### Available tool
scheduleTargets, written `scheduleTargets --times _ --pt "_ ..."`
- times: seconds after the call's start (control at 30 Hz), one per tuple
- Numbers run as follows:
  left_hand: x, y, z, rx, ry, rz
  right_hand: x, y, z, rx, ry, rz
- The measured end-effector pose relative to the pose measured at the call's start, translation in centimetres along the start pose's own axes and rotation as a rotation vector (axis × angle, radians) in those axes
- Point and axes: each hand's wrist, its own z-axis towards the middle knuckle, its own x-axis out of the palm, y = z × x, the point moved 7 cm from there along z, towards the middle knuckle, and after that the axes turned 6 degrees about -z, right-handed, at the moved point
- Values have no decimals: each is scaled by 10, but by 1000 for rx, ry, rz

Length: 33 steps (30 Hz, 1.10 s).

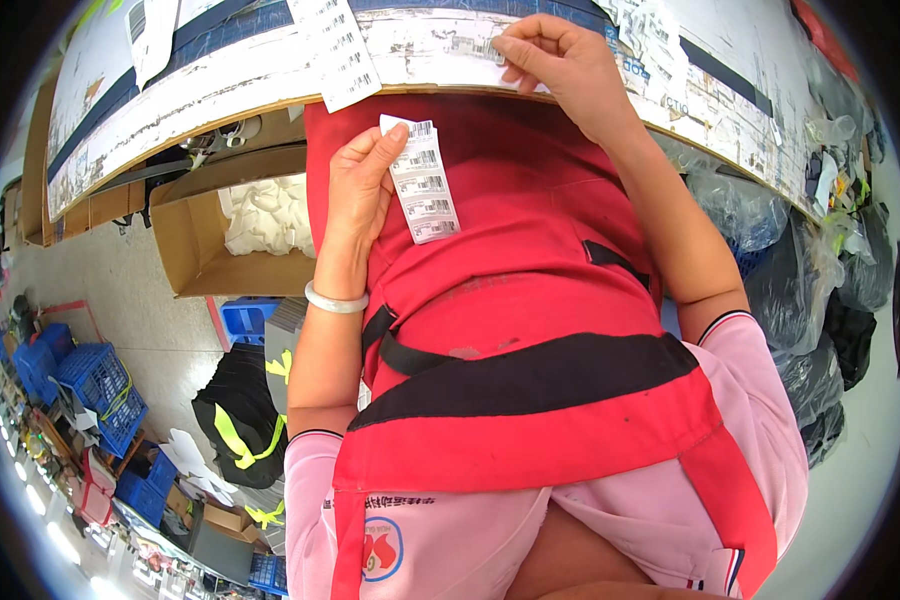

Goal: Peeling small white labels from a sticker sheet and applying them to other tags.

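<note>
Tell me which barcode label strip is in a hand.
The barcode label strip under the left hand's thumb, against the red apron; the strip on the worktable, just above it in the picture, lies unheld.

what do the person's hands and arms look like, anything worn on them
The left hand and right hand are ungloved. A smooth, pale bangle circles the left wrist; none shows on the right. Short pink sleeves have dark trim at their edges.
</note>
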Motion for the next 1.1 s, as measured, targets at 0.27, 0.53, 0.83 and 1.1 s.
scheduleTargets --times 0.27,0.53,0.83,1.1 --pt "-5 1 0 8 -9 -6 9 -8 1 191 91 -65" --pt "-4 1 0 11 -20 -14 11 -17 7 253 134 -73" --pt "-4 1 0 15 -23 -18 12 -19 7 267 147 -52" --pt "-4 2 0 20 -7 -37 12 -20 8 247 147 -52"
